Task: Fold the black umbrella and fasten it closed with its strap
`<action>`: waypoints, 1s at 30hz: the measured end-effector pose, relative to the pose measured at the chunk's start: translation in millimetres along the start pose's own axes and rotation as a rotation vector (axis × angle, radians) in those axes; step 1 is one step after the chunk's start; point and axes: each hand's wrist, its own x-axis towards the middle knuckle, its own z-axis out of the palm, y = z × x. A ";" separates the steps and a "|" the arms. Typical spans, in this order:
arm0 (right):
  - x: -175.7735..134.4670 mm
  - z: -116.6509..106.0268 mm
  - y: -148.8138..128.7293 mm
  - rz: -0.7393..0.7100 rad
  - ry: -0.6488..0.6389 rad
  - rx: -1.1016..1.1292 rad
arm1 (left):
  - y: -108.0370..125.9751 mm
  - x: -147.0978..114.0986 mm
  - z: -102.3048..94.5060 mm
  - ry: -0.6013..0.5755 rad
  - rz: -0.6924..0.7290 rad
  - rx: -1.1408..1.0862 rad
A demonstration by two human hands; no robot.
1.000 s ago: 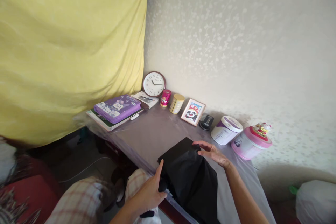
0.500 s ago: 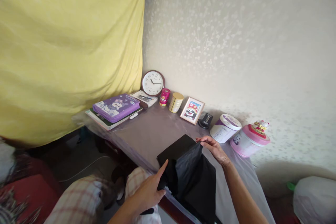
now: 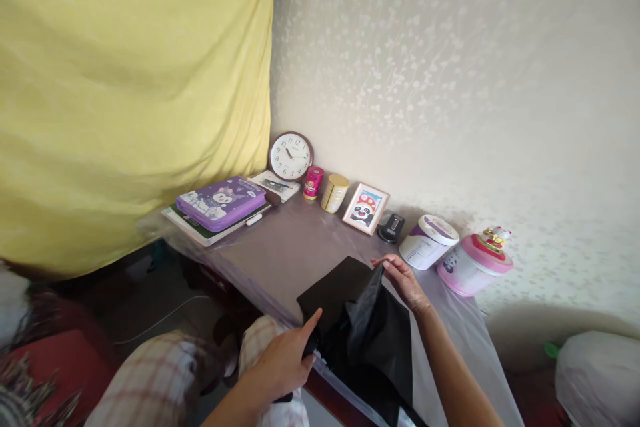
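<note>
A thin, glossy black sheet (image 3: pixel 373 330), perhaps plastic, lies folded over the table's front edge. My right hand (image 3: pixel 400 280) pinches its upper corner and holds it raised. Beneath the lifted part, a flat matte black panel (image 3: pixel 335 287) rests on the table; I cannot tell whether the two are one piece. My left hand (image 3: pixel 287 357) is at the panel's near left corner, index finger stretched out along it and the other fingers curled. A dark rounded object (image 3: pixel 311 345) shows in that hand, mostly hidden, and I cannot make out its kind.
On the cloth-covered table (image 3: pixel 280 247) stand a purple case (image 3: pixel 223 203) on books, a clock (image 3: pixel 291 156), a pink can (image 3: pixel 313 183), a yellow-lidded can (image 3: pixel 335 193), a panda picture frame (image 3: pixel 365 209), a black stand (image 3: pixel 391 229), a white tub (image 3: pixel 429 243) and a pink-lidded tub (image 3: pixel 470 270).
My right hand has drawn the black sheet's corner slightly up and left, so more of the matte panel shows and the sheet folds differently. My left hand has hardly moved.
</note>
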 end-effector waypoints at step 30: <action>48.8 73.4 33.2 0.110 0.030 -0.926 | 6.3 -7.4 7.2 0.071 -0.049 0.088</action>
